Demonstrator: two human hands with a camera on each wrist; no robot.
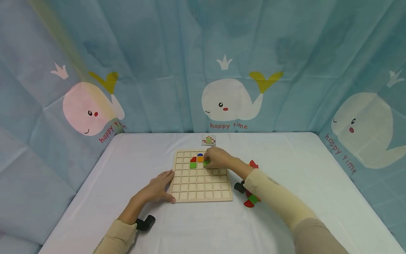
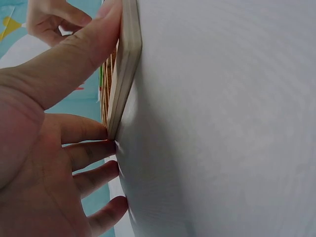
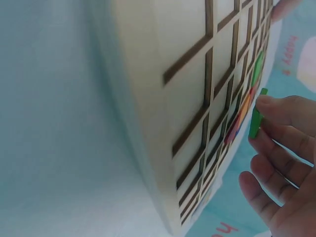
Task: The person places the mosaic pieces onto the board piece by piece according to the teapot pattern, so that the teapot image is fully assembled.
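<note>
A wooden grid board (image 1: 201, 185) lies on the white table. My right hand (image 1: 217, 157) pinches a small green tile (image 3: 257, 114) between thumb and fingertips, over the board's upper part; the tile is seen nearly edge-on in the right wrist view. Left of that hand, the grid cells hold a green square (image 1: 193, 165), a red quarter-round piece (image 1: 193, 159), an orange square (image 1: 200, 159) and a blue half-round piece (image 1: 200, 154). With fingers spread, my left hand (image 1: 157, 187) rests along the board's left edge, its thumb against the near corner.
Behind the board lies a small pattern card (image 1: 208, 140). Loose red and green pieces (image 1: 252, 199) lie right of the board, partly hidden by my right sleeve. Black objects show beside the left wrist (image 1: 146, 223) and right forearm (image 1: 240, 187). A whale-print curtain (image 1: 152, 106) surrounds the table.
</note>
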